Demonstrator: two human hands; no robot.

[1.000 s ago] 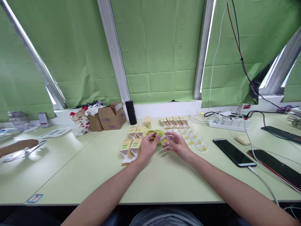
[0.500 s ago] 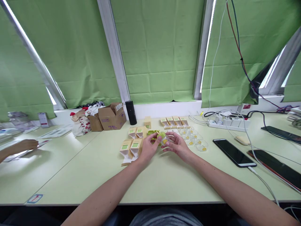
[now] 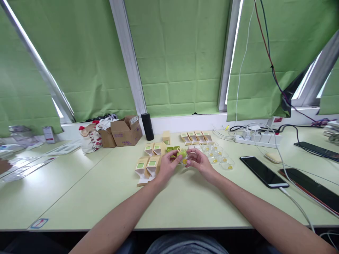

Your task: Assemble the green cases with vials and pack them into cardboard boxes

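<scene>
Between my two hands, above the table, is a small clear container [image 3: 184,161] with a yellow bit inside and a green lid [image 3: 182,152] with a pale loop. My left hand [image 3: 167,165] pinches the lid side, and my right hand [image 3: 200,163] grips the clear side. Whether the lid is fully seated I cannot tell. Several green lids [image 3: 172,149] lie just behind my left hand, partly hidden by it. To the right of my right hand stand several clear cups [image 3: 227,164] with yellow bits in them. Open cardboard boxes [image 3: 142,165] with green labels stand left of my left hand.
More small boxes [image 3: 196,137] line the back. A black cylinder [image 3: 147,127], a cardboard carton [image 3: 126,131] and a cloth bag [image 3: 90,141] stand back left. On the right are a phone [image 3: 264,171], a power strip [image 3: 258,139] and trailing cables. A person's hand [image 3: 4,165] shows far left.
The container has turned in my fingers, and the lid's loop now points upward. My right-hand fingers have closed in around it. The other person's hand at left has drawn back toward the edge.
</scene>
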